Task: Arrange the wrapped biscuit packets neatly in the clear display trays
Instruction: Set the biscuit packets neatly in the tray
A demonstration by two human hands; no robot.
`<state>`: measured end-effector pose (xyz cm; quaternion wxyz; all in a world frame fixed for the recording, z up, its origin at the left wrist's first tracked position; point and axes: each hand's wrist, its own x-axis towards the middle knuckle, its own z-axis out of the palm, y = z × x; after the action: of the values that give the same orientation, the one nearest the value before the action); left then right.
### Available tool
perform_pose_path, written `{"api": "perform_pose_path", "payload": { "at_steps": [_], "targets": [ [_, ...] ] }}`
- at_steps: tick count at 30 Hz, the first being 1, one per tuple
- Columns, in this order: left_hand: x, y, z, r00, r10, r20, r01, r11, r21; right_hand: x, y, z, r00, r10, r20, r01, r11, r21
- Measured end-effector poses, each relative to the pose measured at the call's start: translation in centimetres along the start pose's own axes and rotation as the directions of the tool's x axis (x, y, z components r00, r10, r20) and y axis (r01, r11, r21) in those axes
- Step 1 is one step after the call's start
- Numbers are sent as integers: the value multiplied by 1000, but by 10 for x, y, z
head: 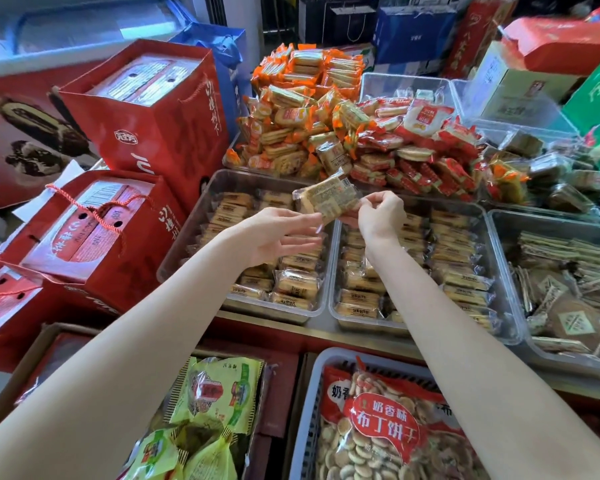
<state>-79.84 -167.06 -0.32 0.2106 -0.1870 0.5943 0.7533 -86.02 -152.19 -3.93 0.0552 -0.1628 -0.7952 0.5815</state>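
Packet: one wrapped biscuit packet [328, 199] is held up in the air above the gap between the two near clear trays, label side facing up.
Right hand [381, 216]: its grip is pinched on the packet's right end, at the crimped seal.
Left hand [281, 233]: fingers apart, palm open just beside the packet's lower left corner — contact cannot be told.
Left tray [187, 244]: packets in rows, some room at the far end.
Right tray [499, 327]: nearly full, rows a little uneven.
Handling: likely light, the film slick and crinkly, the biscuits brittle — best held by the seal ends or flat sides, not squeezed.
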Motion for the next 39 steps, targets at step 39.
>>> {"api": "perform_pose_path", "payload": {
  "at_steps": [39],
  "targets": [
    [31,-46,-18,941,125,-314,122,740,662,36,63,-53,999,6,37,11,895,-447]
  ]
}}
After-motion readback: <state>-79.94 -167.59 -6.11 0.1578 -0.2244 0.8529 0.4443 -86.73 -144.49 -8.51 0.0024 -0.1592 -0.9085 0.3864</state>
